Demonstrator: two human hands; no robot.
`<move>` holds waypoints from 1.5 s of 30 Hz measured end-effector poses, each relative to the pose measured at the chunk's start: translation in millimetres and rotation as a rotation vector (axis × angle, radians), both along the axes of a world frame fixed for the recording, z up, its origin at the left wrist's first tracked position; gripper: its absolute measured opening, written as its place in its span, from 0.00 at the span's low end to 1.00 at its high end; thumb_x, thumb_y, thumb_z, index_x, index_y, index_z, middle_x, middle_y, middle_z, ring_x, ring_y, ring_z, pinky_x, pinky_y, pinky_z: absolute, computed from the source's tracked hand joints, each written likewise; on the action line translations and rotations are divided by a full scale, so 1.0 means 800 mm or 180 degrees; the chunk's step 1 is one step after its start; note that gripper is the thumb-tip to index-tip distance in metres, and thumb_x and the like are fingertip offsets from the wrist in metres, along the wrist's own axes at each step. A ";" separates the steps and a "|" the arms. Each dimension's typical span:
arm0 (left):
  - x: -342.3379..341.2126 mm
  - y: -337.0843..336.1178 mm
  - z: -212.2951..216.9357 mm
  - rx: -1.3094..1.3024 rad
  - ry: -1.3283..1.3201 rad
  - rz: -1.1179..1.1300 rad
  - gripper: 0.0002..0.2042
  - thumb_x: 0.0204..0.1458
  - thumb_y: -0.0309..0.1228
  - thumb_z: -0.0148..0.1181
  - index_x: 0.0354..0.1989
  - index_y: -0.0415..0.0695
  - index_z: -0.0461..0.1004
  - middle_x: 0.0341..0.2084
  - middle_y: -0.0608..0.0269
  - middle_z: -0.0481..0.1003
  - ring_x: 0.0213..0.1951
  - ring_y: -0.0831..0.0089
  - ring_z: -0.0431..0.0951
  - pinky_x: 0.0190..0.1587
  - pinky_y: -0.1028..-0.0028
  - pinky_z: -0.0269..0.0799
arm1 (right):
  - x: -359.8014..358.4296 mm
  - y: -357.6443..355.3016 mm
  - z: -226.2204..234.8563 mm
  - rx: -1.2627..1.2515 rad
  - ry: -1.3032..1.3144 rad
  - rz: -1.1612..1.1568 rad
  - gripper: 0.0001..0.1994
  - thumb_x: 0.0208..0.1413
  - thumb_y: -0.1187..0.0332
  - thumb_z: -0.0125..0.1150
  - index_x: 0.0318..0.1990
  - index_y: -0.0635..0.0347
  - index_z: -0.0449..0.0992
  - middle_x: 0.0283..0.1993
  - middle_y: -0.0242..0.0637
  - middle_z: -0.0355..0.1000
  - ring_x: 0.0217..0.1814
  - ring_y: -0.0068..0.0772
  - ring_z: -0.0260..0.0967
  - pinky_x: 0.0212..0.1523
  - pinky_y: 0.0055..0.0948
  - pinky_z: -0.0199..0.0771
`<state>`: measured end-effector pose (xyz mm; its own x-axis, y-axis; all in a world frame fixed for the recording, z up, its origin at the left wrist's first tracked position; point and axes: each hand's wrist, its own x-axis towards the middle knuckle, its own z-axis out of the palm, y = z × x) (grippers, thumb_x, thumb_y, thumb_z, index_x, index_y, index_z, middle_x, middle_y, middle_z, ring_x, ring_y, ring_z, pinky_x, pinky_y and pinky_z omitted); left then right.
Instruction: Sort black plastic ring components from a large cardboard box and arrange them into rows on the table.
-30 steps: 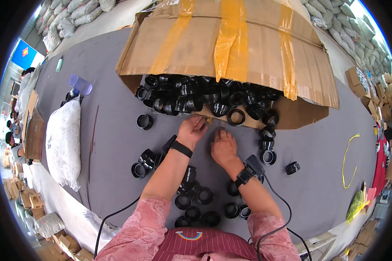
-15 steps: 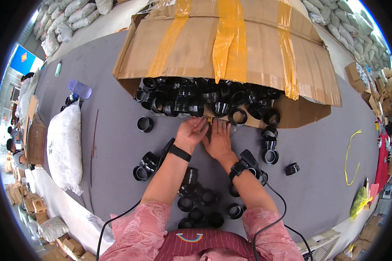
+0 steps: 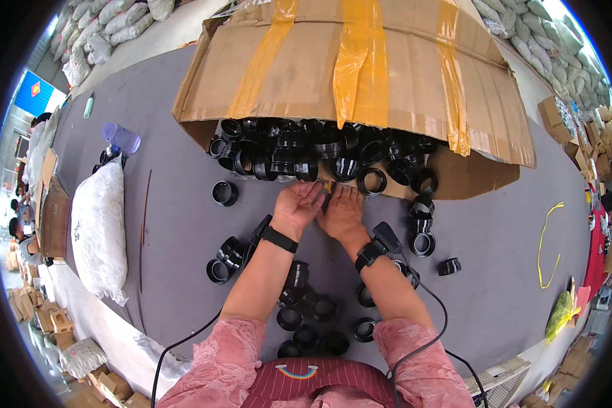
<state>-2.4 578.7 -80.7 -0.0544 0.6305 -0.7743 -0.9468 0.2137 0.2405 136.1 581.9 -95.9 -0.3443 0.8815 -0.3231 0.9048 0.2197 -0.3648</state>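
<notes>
A big brown cardboard box (image 3: 401, 75), taped with yellow strips, lies on its side with its mouth toward me. Many glossy black plastic rings (image 3: 275, 146), like short pipe couplings, crowd the opening. At the middle of its lower flap, my left hand (image 3: 298, 204) has its palm turned inward and its fingers closed at the flap's edge. Close beside it, my right hand (image 3: 342, 212) lies palm down, fingers stretched over that edge. A bit of yellow tape shows between the hands. Where the fingertips meet the cardboard is partly hidden. Neither hand holds a ring.
Loose black rings (image 3: 324, 308) lie between and around my forearms, with a single ring (image 3: 449, 266) to the right. A stuffed white sack (image 3: 100, 231) and a clear bottle (image 3: 121, 137) rest at left. Yellow cord (image 3: 540, 248) curves at right. Black cables run along both arms.
My right hand has drawn slightly back toward me, and its wrist has shifted a little. The box's near edge looks slightly wider in view. My left hand stays almost in place.
</notes>
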 end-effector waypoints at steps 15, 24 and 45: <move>-0.001 0.000 -0.004 0.0132 -0.0041 -0.0088 0.06 0.56 0.25 0.49 0.37 0.37 0.73 0.47 0.56 0.76 0.60 0.62 0.69 0.63 0.58 0.59 | 0.016 -0.005 -0.007 0.0467 0.0150 -0.0144 0.43 0.55 0.47 0.56 0.66 0.80 0.55 0.70 0.66 0.51 0.75 0.64 0.43 0.74 0.55 0.37; -0.008 -0.005 0.012 0.0112 0.0026 -0.0115 0.06 0.56 0.24 0.49 0.33 0.38 0.73 0.47 0.54 0.76 0.60 0.60 0.70 0.65 0.57 0.56 | 0.026 -0.069 -0.013 0.1606 0.0588 -0.0403 0.23 0.54 0.58 0.61 0.51 0.66 0.74 0.55 0.53 0.70 0.61 0.58 0.63 0.63 0.51 0.58; -0.006 -0.004 0.005 0.0064 -0.0088 -0.0008 0.04 0.55 0.22 0.50 0.32 0.40 0.72 0.42 0.55 0.75 0.58 0.60 0.71 0.63 0.57 0.60 | 0.038 -0.023 -0.025 0.1360 0.1648 -0.1462 0.05 0.56 0.73 0.56 0.38 0.64 0.73 0.40 0.54 0.73 0.44 0.58 0.71 0.47 0.48 0.71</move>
